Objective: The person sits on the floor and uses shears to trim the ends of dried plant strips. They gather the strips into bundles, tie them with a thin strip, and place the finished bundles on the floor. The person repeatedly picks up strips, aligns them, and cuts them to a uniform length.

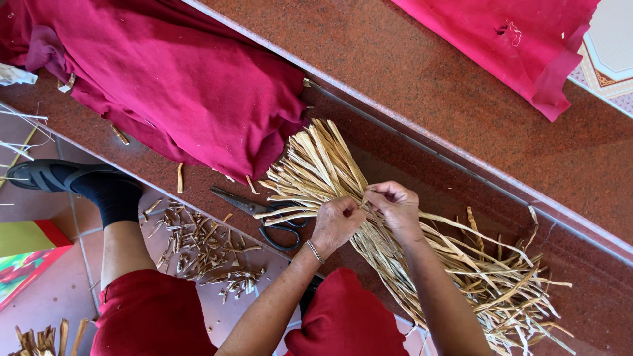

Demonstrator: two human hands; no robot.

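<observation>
My left hand [336, 223] and right hand [394, 206] pinch together on the dried straw bundle [330, 173] lying across the red stone step [422, 86]; a loose grip could let strands slip toward the scissors [264, 212].

— What lies on the red stone step?
— Black-handled scissors [267, 216], crimson cloth [178, 79], a second red cloth [521, 39].
— And lower down?
— Cut scraps [204, 247] on floor tiles [59, 290]; black sandal [39, 175].
</observation>
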